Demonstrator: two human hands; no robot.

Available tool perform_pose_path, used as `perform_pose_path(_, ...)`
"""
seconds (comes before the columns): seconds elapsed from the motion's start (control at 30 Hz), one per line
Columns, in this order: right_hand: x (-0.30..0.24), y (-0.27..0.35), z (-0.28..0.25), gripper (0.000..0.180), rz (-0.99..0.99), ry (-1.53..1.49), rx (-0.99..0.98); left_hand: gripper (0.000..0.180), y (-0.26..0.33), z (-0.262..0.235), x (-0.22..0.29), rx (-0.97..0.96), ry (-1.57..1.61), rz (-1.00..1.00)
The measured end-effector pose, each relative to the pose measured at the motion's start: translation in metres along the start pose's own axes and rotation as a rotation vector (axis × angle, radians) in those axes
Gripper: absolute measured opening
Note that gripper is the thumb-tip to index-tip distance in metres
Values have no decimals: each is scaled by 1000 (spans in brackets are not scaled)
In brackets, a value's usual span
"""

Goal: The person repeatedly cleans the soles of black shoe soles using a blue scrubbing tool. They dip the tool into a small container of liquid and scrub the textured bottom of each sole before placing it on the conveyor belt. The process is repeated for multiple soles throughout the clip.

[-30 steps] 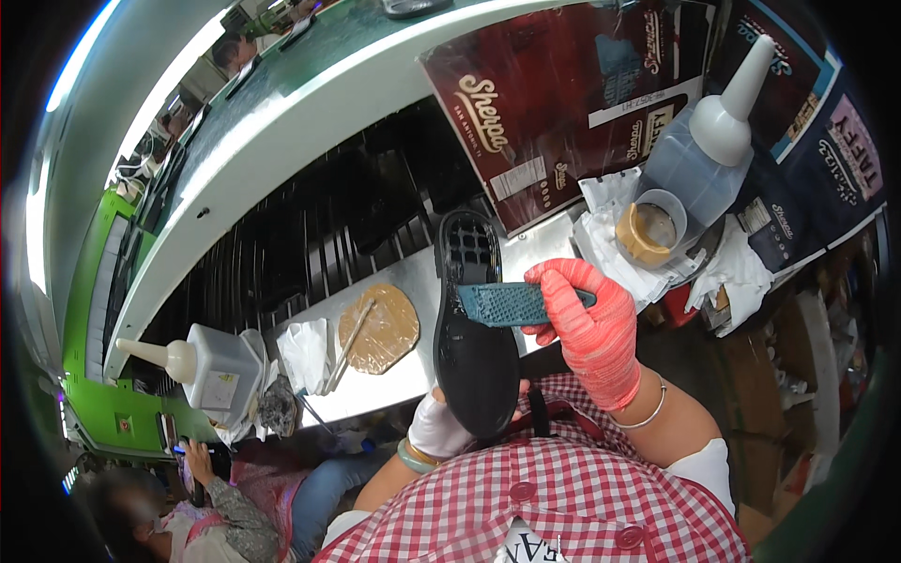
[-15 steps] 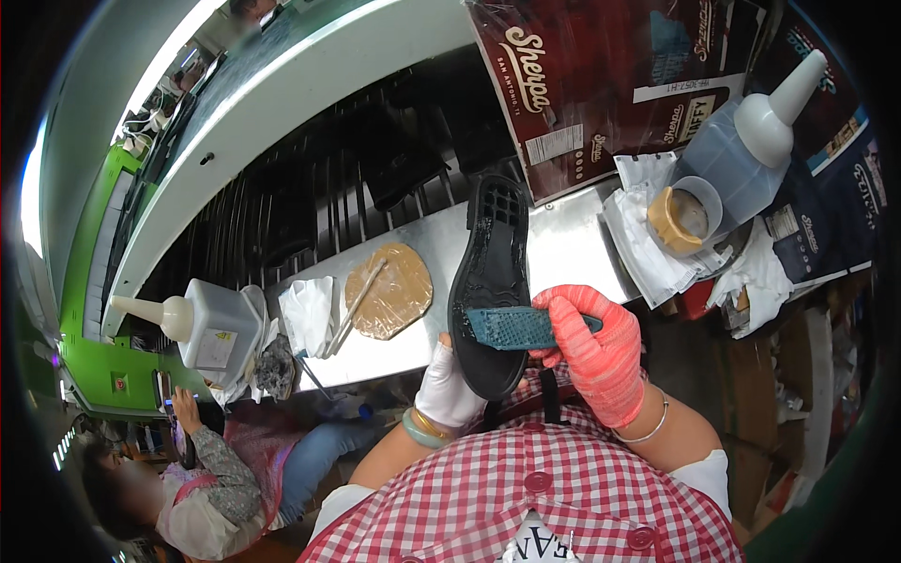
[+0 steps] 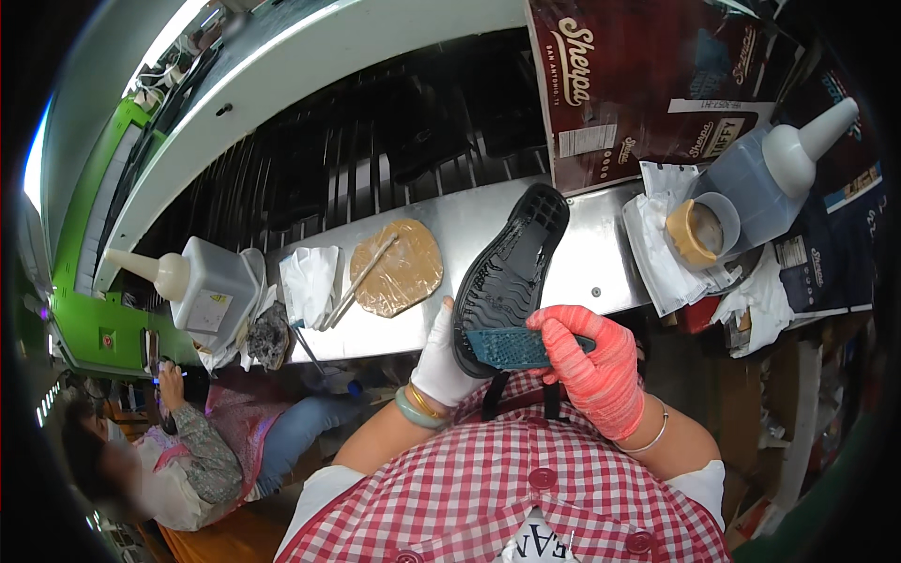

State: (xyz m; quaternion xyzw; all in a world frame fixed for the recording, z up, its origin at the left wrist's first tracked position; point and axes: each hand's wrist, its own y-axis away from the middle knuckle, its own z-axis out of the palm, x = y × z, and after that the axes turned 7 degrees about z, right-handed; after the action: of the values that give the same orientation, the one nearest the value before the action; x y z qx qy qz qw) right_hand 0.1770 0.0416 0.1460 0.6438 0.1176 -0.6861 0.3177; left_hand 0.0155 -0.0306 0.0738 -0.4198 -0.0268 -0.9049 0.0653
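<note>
Sole [image 3: 511, 272] has dropped lower and nearer the body than a second ago, toe now pointing up-right over the tabletop [image 3: 572, 253] edge; the teal brush [image 3: 511, 347] sits across its heel end instead of mid-sole. Left hand [image 3: 441, 361], white glove, grip clamped on the black sole from underneath at the heel, thumb up along its edge. Right hand [image 3: 596, 371], red glove, grip clamped on the brush handle, bristle pad lying on the tread. Tabletop is a bare steel strip: tan glue-stained pad [image 3: 399, 267] with a stick [image 3: 357, 281] lying across it just left of the sole, crumpled white paper [image 3: 308, 281] beside that, a squeeze bottle [image 3: 192, 286] with a cone nozzle at far left. Right side: second squeeze bottle [image 3: 760, 192] tilted, a small tan-rimmed cup [image 3: 699, 230] just beside it on white paper sheets [image 3: 662, 258]. Behind, a dark slatted conveyor [image 3: 375, 159] runs under a white curved rail [image 3: 282, 75]; a dark red carton [image 3: 648, 84] stands on it upper right. Green machine frame [image 3: 89, 225] at far left. Another person [image 3: 178, 450] sits lower left, in a patterned sleeve, hand raised near the bottle.
</note>
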Motion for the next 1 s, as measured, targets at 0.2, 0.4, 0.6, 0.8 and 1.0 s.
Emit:
perform_pose_path(0.2, 0, -13, 1, 19, -17, 113, -127, 57, -3, -20, 3, 44, 215, -149)
perform_pose_path(0.4, -17, -33, 7, 21, 137, 145, -314, 60, -9, -33, 13, 154, 467, -325)
perform_pose_path(0.6, -20, -59, 20, 28, 235, 196, -377, 60, -19, -47, 36, 259, 405, -517)
perform_pose_path(0.8, -23, -87, 38, 28, 277, 157, -413, 49, -42, -99, 48, -157, 13, -526)
perform_pose_path(1.0, -23, -110, 37, 24, 271, 203, -391, 44, -62, -128, 50, -244, -359, -317)
